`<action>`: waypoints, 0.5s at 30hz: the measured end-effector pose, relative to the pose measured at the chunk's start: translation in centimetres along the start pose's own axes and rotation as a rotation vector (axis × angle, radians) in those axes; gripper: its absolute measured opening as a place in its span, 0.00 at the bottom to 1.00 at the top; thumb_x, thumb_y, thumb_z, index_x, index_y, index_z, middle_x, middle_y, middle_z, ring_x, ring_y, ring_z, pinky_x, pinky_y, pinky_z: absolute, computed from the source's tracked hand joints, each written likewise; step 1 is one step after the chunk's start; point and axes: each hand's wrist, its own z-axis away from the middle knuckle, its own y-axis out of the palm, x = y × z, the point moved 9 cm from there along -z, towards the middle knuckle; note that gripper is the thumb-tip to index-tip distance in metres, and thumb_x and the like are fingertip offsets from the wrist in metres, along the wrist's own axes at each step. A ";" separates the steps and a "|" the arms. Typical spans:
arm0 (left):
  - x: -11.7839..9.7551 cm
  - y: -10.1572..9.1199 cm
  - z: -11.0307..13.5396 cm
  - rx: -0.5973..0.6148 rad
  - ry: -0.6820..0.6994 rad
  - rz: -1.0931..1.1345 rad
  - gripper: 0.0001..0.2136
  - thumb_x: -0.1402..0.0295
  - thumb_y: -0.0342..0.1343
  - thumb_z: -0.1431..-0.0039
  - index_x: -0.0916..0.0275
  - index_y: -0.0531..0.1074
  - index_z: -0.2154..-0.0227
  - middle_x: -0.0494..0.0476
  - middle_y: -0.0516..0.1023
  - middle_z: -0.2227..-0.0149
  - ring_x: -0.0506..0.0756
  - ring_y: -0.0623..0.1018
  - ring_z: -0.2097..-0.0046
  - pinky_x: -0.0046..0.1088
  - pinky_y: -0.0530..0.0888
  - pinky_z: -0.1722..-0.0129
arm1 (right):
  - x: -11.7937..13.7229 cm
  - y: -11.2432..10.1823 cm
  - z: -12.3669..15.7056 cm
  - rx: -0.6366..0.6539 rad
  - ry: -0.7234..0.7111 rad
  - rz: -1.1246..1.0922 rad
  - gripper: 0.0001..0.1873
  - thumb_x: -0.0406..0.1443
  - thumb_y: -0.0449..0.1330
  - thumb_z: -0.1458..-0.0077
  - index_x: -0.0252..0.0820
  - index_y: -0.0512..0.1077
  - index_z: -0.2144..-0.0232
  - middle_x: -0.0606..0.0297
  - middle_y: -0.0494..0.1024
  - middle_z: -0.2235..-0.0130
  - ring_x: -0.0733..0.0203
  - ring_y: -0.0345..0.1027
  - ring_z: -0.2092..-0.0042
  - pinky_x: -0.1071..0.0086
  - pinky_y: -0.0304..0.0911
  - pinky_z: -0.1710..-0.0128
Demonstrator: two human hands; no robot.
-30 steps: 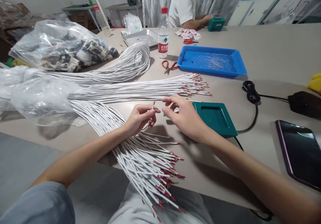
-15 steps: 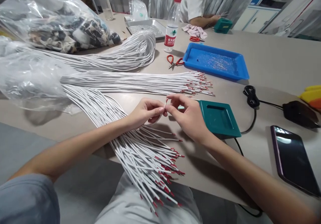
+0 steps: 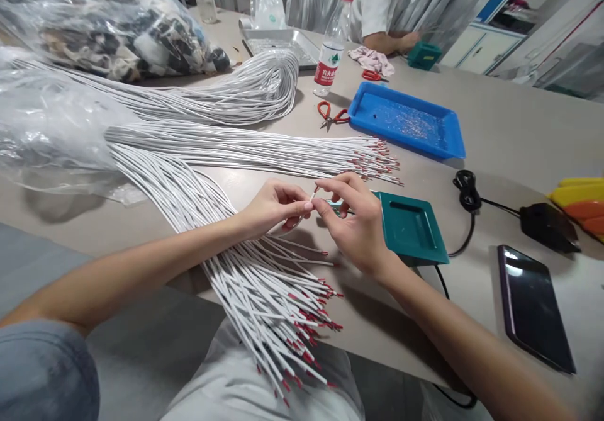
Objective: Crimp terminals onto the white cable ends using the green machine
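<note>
Between thumb and fingers my left hand pinches a white cable close to its end. My right hand is closed on the tip of that same cable, thumb below and index finger above; the fingers partly cover the reddish end. Under my left forearm a bundle of white cables with red ends fans out over the table edge and my lap. Another bundle of white cables lies straight behind my hands. Just right of my right hand sits a green device with a recessed top.
Beyond my hands are a blue tray, red-handled snippers, a water bottle and a looped cable bundle. A phone and black adapter lie right. Plastic bags fill the left. A co-worker's arm rests across the table.
My right index finger has shifted slightly at the cable tip, and the tip leans more to the right. Both hands keep their hold. The view has tilted a little.
</note>
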 end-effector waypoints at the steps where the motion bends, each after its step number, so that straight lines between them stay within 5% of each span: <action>1: 0.0 0.0 0.0 0.003 -0.001 0.005 0.13 0.62 0.65 0.54 0.71 0.74 0.76 0.52 0.72 0.80 0.43 0.66 0.84 0.17 0.62 0.87 | 0.0 -0.1 0.0 -0.016 -0.007 -0.005 0.10 0.32 0.59 0.47 0.41 0.73 0.60 0.62 0.71 0.65 0.64 0.66 0.66 0.71 0.62 0.72; 12: -0.3 0.2 0.1 0.015 0.028 -0.001 0.12 0.63 0.64 0.53 0.70 0.74 0.76 0.51 0.72 0.80 0.43 0.67 0.84 0.17 0.63 0.87 | 0.2 -0.7 0.0 -0.063 0.022 -0.032 0.01 0.32 0.60 0.49 0.41 0.72 0.70 0.65 0.72 0.70 0.64 0.66 0.68 0.71 0.59 0.74; 15: -0.4 0.2 0.0 0.004 0.026 -0.004 0.13 0.63 0.65 0.55 0.70 0.74 0.76 0.51 0.72 0.80 0.43 0.67 0.84 0.17 0.63 0.87 | -0.4 -0.7 -0.1 -0.025 0.132 -0.088 0.06 0.35 0.60 0.48 0.40 0.68 0.75 0.66 0.71 0.73 0.65 0.64 0.70 0.72 0.57 0.75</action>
